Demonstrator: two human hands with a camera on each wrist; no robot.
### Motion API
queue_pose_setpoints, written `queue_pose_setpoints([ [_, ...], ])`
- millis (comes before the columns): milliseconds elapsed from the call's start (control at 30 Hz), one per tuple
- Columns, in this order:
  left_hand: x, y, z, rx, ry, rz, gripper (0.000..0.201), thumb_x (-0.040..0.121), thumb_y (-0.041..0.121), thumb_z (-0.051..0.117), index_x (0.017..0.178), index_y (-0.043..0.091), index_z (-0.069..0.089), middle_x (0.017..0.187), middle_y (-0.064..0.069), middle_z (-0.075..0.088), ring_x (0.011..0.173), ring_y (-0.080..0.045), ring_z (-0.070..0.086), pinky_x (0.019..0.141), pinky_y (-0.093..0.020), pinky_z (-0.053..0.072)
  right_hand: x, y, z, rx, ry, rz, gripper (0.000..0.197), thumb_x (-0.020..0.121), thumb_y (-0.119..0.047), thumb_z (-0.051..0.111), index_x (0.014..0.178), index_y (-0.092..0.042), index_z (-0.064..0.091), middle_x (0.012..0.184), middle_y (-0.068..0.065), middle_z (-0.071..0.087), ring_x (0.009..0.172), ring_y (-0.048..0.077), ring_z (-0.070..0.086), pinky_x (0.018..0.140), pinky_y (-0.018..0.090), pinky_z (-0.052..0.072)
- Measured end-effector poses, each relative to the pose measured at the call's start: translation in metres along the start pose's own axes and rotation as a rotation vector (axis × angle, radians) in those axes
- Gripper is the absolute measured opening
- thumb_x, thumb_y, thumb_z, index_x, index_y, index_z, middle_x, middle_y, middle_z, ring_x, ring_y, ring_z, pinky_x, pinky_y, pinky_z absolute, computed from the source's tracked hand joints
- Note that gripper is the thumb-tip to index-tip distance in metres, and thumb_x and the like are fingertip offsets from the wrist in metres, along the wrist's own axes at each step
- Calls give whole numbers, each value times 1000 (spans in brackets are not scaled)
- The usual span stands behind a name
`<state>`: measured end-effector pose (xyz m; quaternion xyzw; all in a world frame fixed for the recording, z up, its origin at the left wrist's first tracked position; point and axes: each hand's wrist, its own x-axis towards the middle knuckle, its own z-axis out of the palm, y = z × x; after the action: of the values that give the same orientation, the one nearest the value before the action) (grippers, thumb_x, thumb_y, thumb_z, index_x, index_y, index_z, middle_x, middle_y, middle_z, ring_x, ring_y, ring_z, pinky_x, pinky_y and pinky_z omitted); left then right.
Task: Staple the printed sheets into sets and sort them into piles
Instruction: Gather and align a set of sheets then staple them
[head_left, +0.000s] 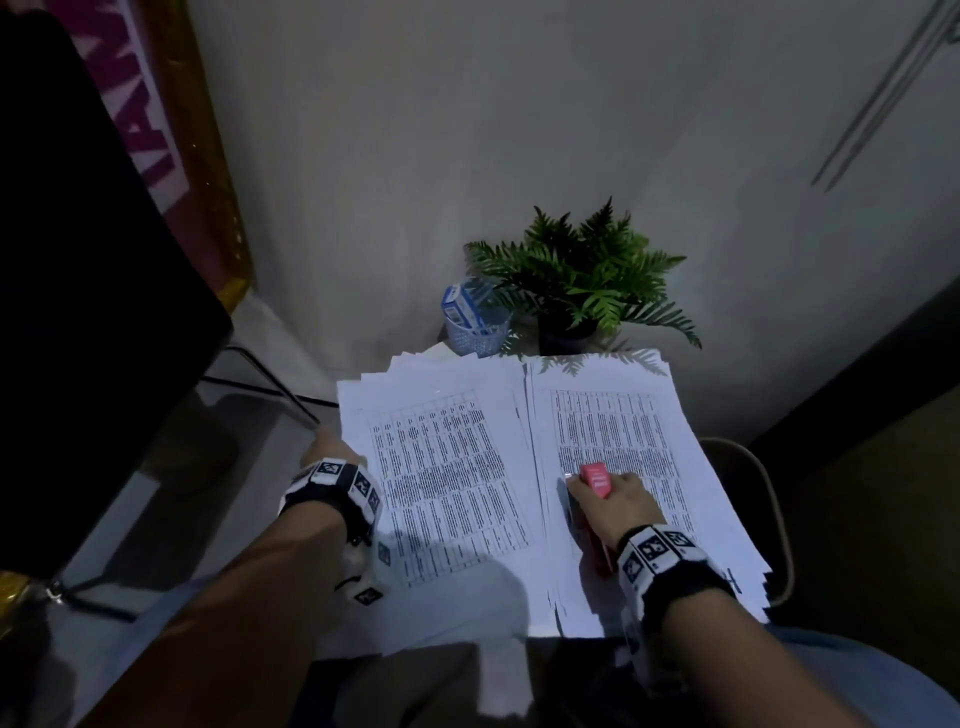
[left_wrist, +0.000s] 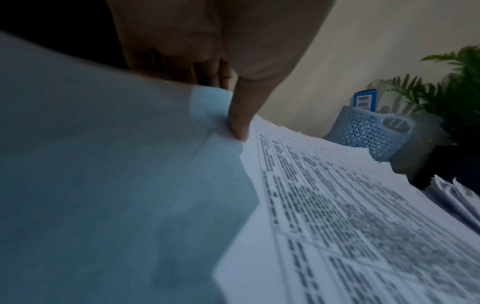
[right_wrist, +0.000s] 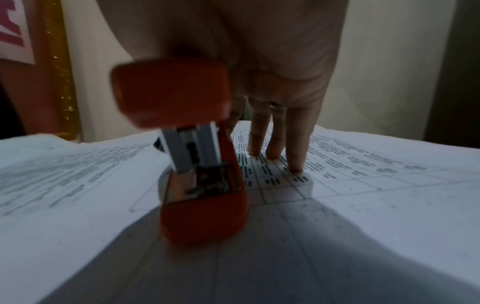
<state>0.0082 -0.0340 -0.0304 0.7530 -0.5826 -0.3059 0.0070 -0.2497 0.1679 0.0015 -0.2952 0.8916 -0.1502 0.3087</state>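
Note:
Two stacks of printed sheets lie side by side on a small table: the left stack (head_left: 447, 478) and the right stack (head_left: 623, 431). My left hand (head_left: 332, 452) is at the left stack's outer edge. Its thumb (left_wrist: 239, 117) pinches the edge of a top sheet (left_wrist: 103, 164) against the fingers beneath, and that sheet curls up off the left stack (left_wrist: 337, 205). My right hand (head_left: 613, 493) holds a red stapler (head_left: 595, 478) standing on the right stack. The stapler (right_wrist: 197, 154) has its top arm raised, while three straight fingers (right_wrist: 272, 148) touch the paper beside it.
A blue mesh basket (head_left: 475, 325) holding a blue box and a potted fern (head_left: 576, 280) stand behind the stacks against the wall. A black monitor (head_left: 78, 260) fills the left side. A curved chair rim (head_left: 774, 499) lies right of the sheets.

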Motion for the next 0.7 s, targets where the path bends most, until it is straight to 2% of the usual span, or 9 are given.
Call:
queue_pose_setpoints([
  [67, -5, -7, -6, -53, 41, 58, 14, 85, 19, 62, 92, 12, 52, 102, -16, 63, 99, -36, 59, 91, -42, 46, 0, -1, -1, 11, -18, 7, 50, 89, -52, 51, 107, -6, 61, 97, 7, 45, 82, 21, 48, 77, 26, 38],
  [167, -14, -13, -9, -145, 110, 122, 19, 83, 20, 59, 72, 14, 45, 88, -16, 62, 85, -33, 60, 80, -39, 49, -3, -2, -5, 50, -31, 1, 45, 89, -49, 53, 99, -6, 63, 96, 12, 57, 76, 23, 51, 73, 24, 39],
  [300, -44, -4, -24, -348, 217, 225, 10, 91, 13, 50, 83, 10, 44, 77, -13, 55, 71, -28, 53, 64, -31, 38, -8, -3, -7, 130, -50, 4, 37, 88, -50, 55, 89, -14, 64, 88, 10, 63, 74, 23, 56, 73, 25, 41],
  [367, -61, -1, -37, -451, 250, 294, 2, 93, 10, 46, 94, 10, 44, 81, -10, 55, 76, -29, 54, 65, -31, 37, -12, -5, -6, 237, -56, 6, 40, 86, -51, 57, 84, -12, 65, 88, 10, 67, 75, 24, 61, 74, 27, 46],
  [433, -79, 0, -50, -558, 274, 346, 13, 94, 11, 46, 107, 11, 46, 92, -4, 57, 83, -24, 54, 71, -28, 37, -21, -10, -6, 365, -32, -47, 43, 86, -51, 57, 85, -9, 66, 84, 10, 70, 68, 20, 63, 65, 27, 49],
  [500, -99, 0, -68, -656, 282, 420, 21, 95, 11, 47, 115, 11, 48, 100, -1, 58, 88, -20, 55, 75, -25, 37, -33, -18, -7, 469, -28, -159, 41, 89, -51, 53, 93, -12, 64, 83, 4, 66, 68, 12, 60, 57, 22, 41],
  [567, -120, -1, -85, -774, 247, 511, 25, 96, 10, 46, 121, 10, 47, 109, 1, 57, 95, -16, 55, 75, -19, 38, -46, -30, -11, 605, -78, -232, 35, 91, -50, 48, 92, -17, 61, 83, 1, 65, 71, 10, 59, 62, 22, 42],
  [667, -138, 0, -99, -901, 153, 550, 20, 98, 7, 42, 116, 12, 48, 112, 5, 56, 88, 1, 56, 66, -5, 42, -57, -47, -20, 815, -224, -251, 39, 90, -50, 48, 83, -15, 62, 73, 4, 69, 66, 16, 67, 63, 24, 47],
  [700, -142, 2, -101, -940, 116, 541, 17, 98, 6, 42, 110, 15, 49, 111, 3, 58, 85, 4, 58, 69, -7, 45, -59, -51, -25, 875, -265, -264, 43, 86, -53, 50, 79, -13, 63, 71, 7, 70, 66, 20, 68, 65, 25, 50],
])
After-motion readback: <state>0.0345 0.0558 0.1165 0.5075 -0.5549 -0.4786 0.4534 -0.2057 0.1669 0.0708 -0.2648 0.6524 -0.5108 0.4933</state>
